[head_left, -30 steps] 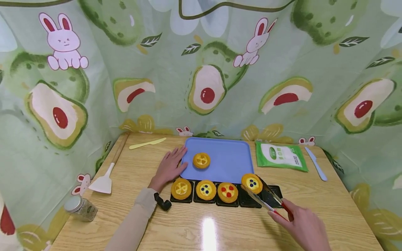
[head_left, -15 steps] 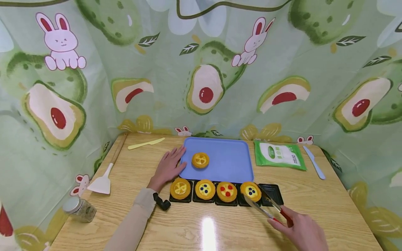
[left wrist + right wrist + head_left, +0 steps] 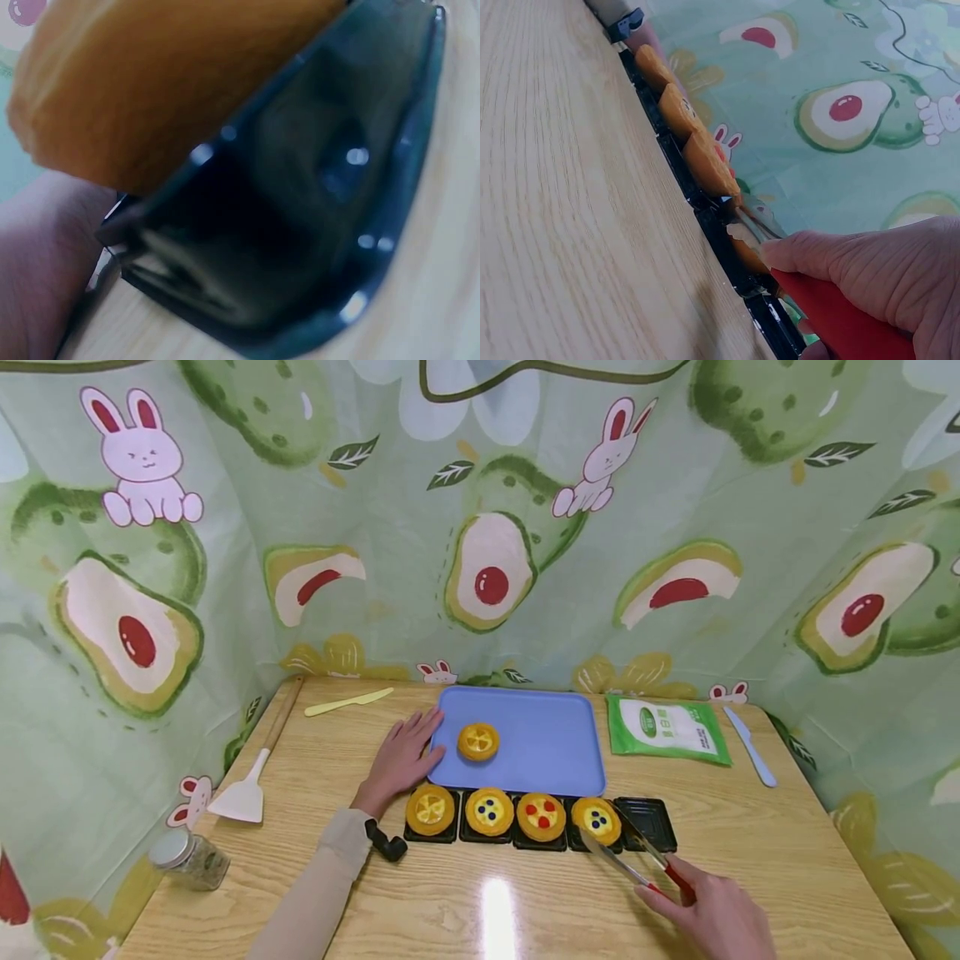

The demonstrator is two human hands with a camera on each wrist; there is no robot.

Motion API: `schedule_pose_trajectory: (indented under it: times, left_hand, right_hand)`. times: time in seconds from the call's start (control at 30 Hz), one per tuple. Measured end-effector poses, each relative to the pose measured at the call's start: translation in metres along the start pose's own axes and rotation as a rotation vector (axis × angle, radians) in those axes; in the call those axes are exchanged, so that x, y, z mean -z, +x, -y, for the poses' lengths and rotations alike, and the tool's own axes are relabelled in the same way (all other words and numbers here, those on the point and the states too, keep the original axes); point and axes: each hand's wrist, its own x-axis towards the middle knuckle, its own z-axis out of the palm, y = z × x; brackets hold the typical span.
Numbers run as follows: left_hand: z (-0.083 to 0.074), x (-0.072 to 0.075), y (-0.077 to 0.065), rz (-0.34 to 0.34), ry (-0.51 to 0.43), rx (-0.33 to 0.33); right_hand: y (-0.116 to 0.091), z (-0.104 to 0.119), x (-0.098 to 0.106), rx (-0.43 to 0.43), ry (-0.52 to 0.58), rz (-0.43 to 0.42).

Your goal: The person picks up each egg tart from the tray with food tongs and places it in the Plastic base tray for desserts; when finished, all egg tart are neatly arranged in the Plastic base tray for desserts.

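My right hand (image 3: 712, 902) grips red-handled metal tongs (image 3: 619, 863). Between the tong tips sits an egg tart with blue dots (image 3: 597, 821), in the fourth black plastic tray of the row. In the right wrist view the thumb presses along the red handle (image 3: 832, 315). My left hand (image 3: 401, 758) lies with straight fingers at the left edge of the blue tray (image 3: 543, 735). One tart with yellow wedges (image 3: 478, 742) rests on that tray. Left of the tongs, black trays hold a yellow-wedge tart (image 3: 431, 811), a blue-dotted tart (image 3: 490, 813) and a red-dotted tart (image 3: 542, 818).
A black tray (image 3: 651, 823) at the row's right end holds nothing. Behind it lie a green and white packet (image 3: 667, 728) and a blue knife (image 3: 750, 747). To the left are a yellow knife (image 3: 348, 702), a white spatula (image 3: 242, 797) and a glass jar (image 3: 191, 860).
The tongs have lowered the blue-dotted tart from above the row into the fourth black tray. The tips now appear slightly apart around it. My left hand stays at the blue tray's edge.
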Motion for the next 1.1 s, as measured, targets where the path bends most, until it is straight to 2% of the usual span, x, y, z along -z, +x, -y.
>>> schedule_pose_trajectory:
  times: [0.23,0.47,0.73,0.9,1.0,1.1]
  left_hand:
    - [0.002,0.005,0.004,-0.015,0.005,0.0]
    - [0.004,0.009,0.005,-0.022,-0.007,0.006]
    - [0.0,0.002,0.004,-0.026,-0.002,-0.004]
    - [-0.003,-0.004,0.002,-0.028,0.0,-0.012]
    - [-0.001,-0.003,0.001,-0.029,0.008,-0.001]
    - [-0.001,-0.004,0.0,-0.009,0.01,-0.001]
  right_hand:
    - [0.003,0.001,-0.001,0.017,0.006,-0.053]
    - [0.005,0.003,0.005,0.027,-0.005,-0.07]
    - [0.003,0.002,0.018,0.002,0.046,-0.051]
    - [0.015,0.003,0.035,0.151,0.041,-0.167]
    - [0.033,0.012,0.042,0.259,0.037,-0.256]
    - [0.054,0.024,0.038,0.339,0.029,-0.292]
